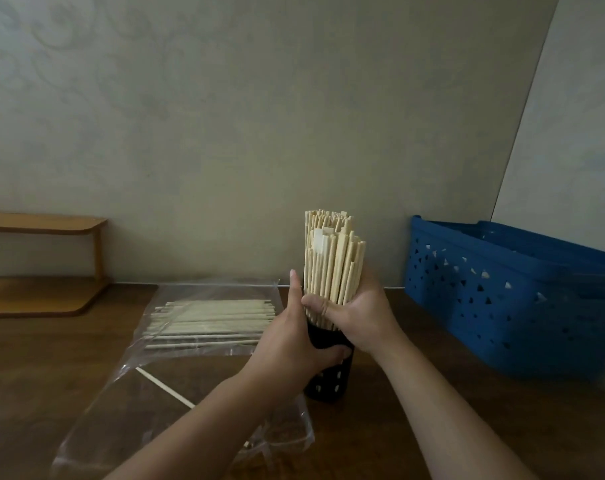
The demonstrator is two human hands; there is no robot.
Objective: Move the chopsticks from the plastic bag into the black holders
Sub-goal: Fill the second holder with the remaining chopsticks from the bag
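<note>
A black perforated holder (330, 377) stands upright on the dark wooden table, packed with pale wooden chopsticks (332, 258) that stick up well above its rim. My left hand (294, 336) grips the holder's upper part from the left, index finger pointing up along the sticks. My right hand (354, 315) wraps around the bundle of chopsticks just above the rim. A clear plastic bag (204, 317) lies flat to the left with several chopsticks (211, 322) still inside. One loose chopstick (164, 386) lies on another clear bag (176, 420) in front.
A blue perforated plastic basket (512, 299) stands at the right against the wall. A low wooden shelf (44, 265) sits at the far left. The wall runs close behind the table (415, 410).
</note>
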